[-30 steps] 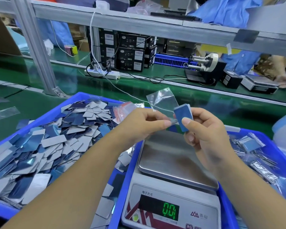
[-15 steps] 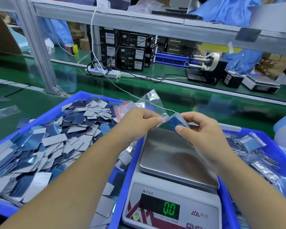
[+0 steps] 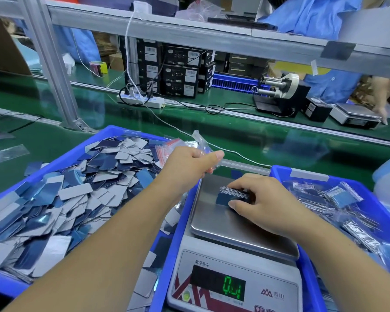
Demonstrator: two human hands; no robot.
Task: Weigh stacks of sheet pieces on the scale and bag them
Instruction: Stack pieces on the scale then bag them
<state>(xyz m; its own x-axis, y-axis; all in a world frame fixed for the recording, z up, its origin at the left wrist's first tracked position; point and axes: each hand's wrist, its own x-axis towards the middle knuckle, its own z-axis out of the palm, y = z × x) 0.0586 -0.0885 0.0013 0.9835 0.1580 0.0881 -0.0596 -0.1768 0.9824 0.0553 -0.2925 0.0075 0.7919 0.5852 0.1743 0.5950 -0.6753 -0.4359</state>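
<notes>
R hand (image 3: pixel 260 200) grips the blue stack (image 3: pixel 232 195) down on the scale (image 3: pixel 239 224) pan for a reading, w/ L hand (image 3: pixel 189 164) pinching a clear bag (image 3: pixel 200 143) just above, prob ready for bagging.

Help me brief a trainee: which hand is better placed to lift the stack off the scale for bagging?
The right hand: its fingers already grip the stack on the scale pan. The left hand is up beside the pan, pinching the clear bag, so it would likely keep holding that.
</notes>
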